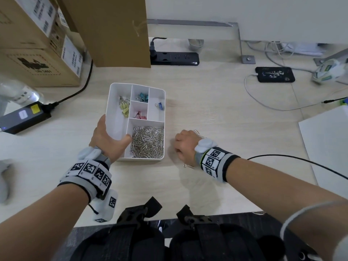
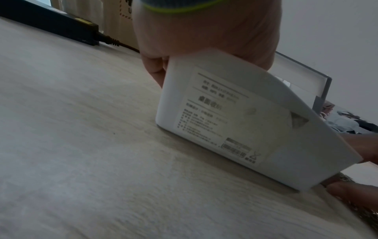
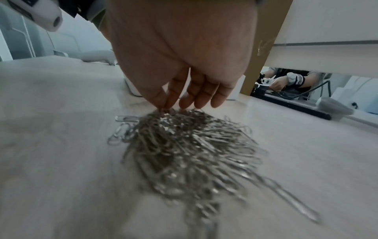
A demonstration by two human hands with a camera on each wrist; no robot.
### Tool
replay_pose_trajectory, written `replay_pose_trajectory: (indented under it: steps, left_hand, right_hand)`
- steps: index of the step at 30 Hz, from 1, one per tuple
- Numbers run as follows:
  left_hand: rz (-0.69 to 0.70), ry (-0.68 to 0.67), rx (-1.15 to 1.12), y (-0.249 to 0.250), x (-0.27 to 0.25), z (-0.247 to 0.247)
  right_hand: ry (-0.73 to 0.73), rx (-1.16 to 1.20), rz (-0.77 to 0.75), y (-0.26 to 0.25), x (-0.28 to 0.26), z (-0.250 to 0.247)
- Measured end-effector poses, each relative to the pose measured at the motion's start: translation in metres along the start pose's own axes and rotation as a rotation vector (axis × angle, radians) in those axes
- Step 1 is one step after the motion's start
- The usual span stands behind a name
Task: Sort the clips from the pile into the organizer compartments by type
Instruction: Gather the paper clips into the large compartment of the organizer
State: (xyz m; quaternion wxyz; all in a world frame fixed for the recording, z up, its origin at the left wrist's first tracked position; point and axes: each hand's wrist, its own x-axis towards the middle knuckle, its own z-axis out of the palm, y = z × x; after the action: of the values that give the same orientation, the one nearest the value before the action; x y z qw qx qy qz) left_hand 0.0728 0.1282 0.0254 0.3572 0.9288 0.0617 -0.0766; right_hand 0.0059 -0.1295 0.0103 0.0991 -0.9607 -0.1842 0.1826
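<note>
A white organizer (image 1: 116, 127) lies at mid-table. It holds yellow binder clips (image 1: 124, 108), teal ones (image 1: 142, 97), pink ones (image 1: 140, 115), one blue clip (image 1: 160, 106) and a heap of silver paper clips (image 1: 147, 142). My left hand (image 1: 107, 140) grips its near-left wall, thumb inside. The left wrist view shows the labelled underside of the organizer (image 2: 235, 121) tipped up on that side. Just right of it, my right hand (image 1: 185, 144) covers the paper clip pile (image 3: 190, 148). Its straight fingertips (image 3: 202, 103) touch the pile's far edge. A few stray paper clips (image 1: 188, 165) show beside the wrist.
Cardboard boxes (image 1: 37, 53) and a brown board (image 1: 113, 31) stand at the back left. A black power strip (image 1: 175, 58) lies behind the organizer and a power adapter (image 1: 24, 117) to its left. A charging black device (image 1: 275, 74), cables and a white sheet (image 1: 327, 144) are on the right.
</note>
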Motion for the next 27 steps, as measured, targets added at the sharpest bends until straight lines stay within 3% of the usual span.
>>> replay_pose_trajectory:
  steps: [4, 8, 10, 14, 21, 24, 27]
  left_hand:
    - [0.008, -0.013, -0.033, 0.004, -0.001, 0.006]
    - [0.017, -0.022, -0.041, 0.009, -0.003, 0.013]
    - [0.013, -0.024, -0.037, 0.011, -0.003, 0.015]
    - [0.012, -0.016, -0.027, 0.015, -0.003, 0.018]
    - [0.005, -0.005, 0.005, 0.015, -0.003, 0.023]
    - [0.0, -0.003, 0.016, 0.013, -0.003, 0.024]
    - [0.001, -0.009, 0.014, 0.013, -0.004, 0.024]
  right_hand:
    - [0.091, 0.051, 0.142, 0.029, -0.015, -0.006]
    - [-0.014, 0.075, 0.366, 0.039, -0.032, -0.006]
    - [-0.048, 0.039, 0.35, 0.033, -0.036, -0.001]
    - [0.02, -0.019, 0.259, 0.027, -0.029, 0.008]
    - [0.044, 0.048, 0.255, 0.034, -0.019, 0.014]
    - [0.033, 0.166, 0.289, 0.038, -0.014, 0.011]
    - [0.087, 0.36, 0.423, 0.039, -0.011, 0.004]
